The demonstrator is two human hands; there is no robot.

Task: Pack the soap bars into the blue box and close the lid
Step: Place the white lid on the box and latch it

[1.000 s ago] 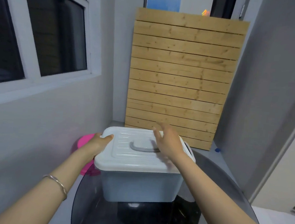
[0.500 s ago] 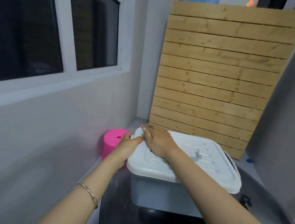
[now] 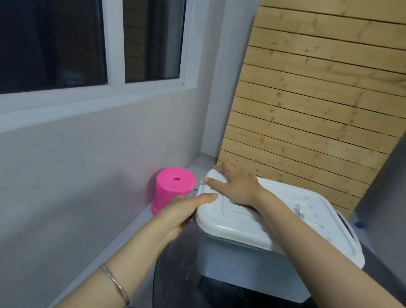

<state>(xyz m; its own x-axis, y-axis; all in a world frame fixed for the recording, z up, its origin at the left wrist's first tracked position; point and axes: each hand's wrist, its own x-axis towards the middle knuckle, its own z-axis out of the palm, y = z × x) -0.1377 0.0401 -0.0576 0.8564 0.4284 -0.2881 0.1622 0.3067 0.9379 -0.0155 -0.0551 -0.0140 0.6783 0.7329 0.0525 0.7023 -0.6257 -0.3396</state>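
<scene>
Along the left wall there was a dark window (image 3: 85, 30) with a white frame, and below it, down on the floor by the wall, a bright pink stool (image 3: 173, 189) with a little hole in the top. Just right of that, the left hand (image 3: 182, 215) was at the near left corner of the lid (image 3: 247, 220), thumb lying flat along the top edge and the rest of the fingers curled under the rim, so basically clamped on that corner; something small and clear sat right by the knuckles but I honestly couldn't tell what it was. There was a thin bracelet (image 3: 115, 284) on that wrist too. The blue box (image 3: 244, 264) itself sat on a dark glossy counter (image 3: 186, 286), with the white lid resting on top and covering it, so no soap bars could be seen at all. The right hand (image 3: 237, 185) reached across and lay palm down on the far left part of the lid, fingers spread apart and pressed flat, not gripping anything. Further right on the lid you could just make out a bit of the grey handle (image 3: 298, 211) poking out past the forearm. Behind the box a slatted wooden panel (image 3: 322, 102) leaned against the back wall.
</scene>
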